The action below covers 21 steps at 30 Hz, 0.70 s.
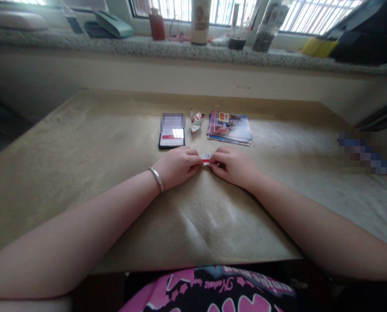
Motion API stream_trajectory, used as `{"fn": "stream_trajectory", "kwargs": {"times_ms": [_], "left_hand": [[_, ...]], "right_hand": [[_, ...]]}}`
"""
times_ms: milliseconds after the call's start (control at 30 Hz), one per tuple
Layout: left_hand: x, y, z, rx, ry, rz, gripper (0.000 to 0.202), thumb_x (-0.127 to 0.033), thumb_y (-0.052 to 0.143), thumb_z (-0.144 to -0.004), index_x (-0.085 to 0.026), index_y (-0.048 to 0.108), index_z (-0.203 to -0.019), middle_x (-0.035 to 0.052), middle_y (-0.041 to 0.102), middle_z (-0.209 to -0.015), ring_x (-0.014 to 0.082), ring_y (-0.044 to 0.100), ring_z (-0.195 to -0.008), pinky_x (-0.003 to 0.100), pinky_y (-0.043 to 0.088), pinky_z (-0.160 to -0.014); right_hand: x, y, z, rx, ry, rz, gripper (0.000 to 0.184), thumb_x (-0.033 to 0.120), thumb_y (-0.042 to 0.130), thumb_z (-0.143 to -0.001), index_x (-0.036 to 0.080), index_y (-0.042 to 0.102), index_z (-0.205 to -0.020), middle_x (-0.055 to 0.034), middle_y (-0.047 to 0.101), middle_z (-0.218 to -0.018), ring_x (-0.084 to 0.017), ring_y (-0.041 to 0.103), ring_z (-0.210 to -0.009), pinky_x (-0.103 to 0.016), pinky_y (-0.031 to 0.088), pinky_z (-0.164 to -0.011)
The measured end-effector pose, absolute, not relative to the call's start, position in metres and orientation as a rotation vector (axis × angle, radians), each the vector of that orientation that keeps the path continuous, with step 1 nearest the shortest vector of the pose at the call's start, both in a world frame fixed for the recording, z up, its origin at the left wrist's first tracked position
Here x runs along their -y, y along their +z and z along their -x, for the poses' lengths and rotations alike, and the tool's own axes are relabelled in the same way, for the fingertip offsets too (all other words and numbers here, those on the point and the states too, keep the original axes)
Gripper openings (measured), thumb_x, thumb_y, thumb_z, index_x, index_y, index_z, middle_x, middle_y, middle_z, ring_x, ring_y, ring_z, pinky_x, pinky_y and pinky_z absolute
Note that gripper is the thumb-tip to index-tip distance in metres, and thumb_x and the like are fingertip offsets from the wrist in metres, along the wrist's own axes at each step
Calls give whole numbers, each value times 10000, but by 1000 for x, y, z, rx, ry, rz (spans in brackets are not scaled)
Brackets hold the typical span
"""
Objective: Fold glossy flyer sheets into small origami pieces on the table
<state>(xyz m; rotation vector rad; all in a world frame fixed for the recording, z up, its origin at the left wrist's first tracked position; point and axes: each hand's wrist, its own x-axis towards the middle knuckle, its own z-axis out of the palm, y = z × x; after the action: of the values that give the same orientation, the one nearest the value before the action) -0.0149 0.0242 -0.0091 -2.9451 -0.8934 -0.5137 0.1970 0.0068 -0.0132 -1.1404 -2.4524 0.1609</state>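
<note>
So the small folded paper (pixel 205 158) sits mid-desk (pixel 141 225), white with a red band. The left hand (pixel 182 164) has its grip pinched on the 9 o'clock end, the right hand (pixel 231 164) on the 3 o'clock end; fingertips hide both edges. I'd guess it's feather-light, thin but stiffish at the creases, not very slippery, easy to tear. Best hold: fingertip pinches at the ends, nothing harder. From the paper, a flat, hard, glossy phone (pixel 172 142) is at 10 o'clock, a pointy, angular paper figure (pixel 196 123) just shy of 12, and shiny stacked leaflets (pixel 234 128) around 1. Desk covering looks smooth, tan, slightly wrinkled towards 6.
</note>
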Motion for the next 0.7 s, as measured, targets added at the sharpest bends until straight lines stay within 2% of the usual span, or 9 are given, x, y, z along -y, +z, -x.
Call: {"fn": "stream_trajectory", "kwargs": {"times_ms": [267,567,700], "left_hand": [[-22,-5,15,833,-437,2928,181,-181,512,-867,-185,693,-876,32,656,-835,140,594,-768,244,453,-699],[-24,-3,19,798,-383,2912,194,-204,493,-896,-188,686,-898,30,673,-818,148,617,-754,245,463,-695],[-26,-4,22,704,-416,2900,225,-211,474,-917,-193,680,-1007,42,701,-869,142,642,-776,237,478,-714]], "right_hand": [[-8,-16,-196,2357,431,1125,96,180,561,-776,175,657,-784,-36,571,-810,-136,533,-706,-246,407,-652],[-12,-13,-195,2388,424,1221,140,194,520,-834,167,596,-720,-26,539,-746,-147,510,-709,-261,381,-671],[-13,-14,-197,2385,439,1250,133,217,530,-846,162,604,-749,-31,555,-759,-150,519,-717,-260,385,-676]]}}
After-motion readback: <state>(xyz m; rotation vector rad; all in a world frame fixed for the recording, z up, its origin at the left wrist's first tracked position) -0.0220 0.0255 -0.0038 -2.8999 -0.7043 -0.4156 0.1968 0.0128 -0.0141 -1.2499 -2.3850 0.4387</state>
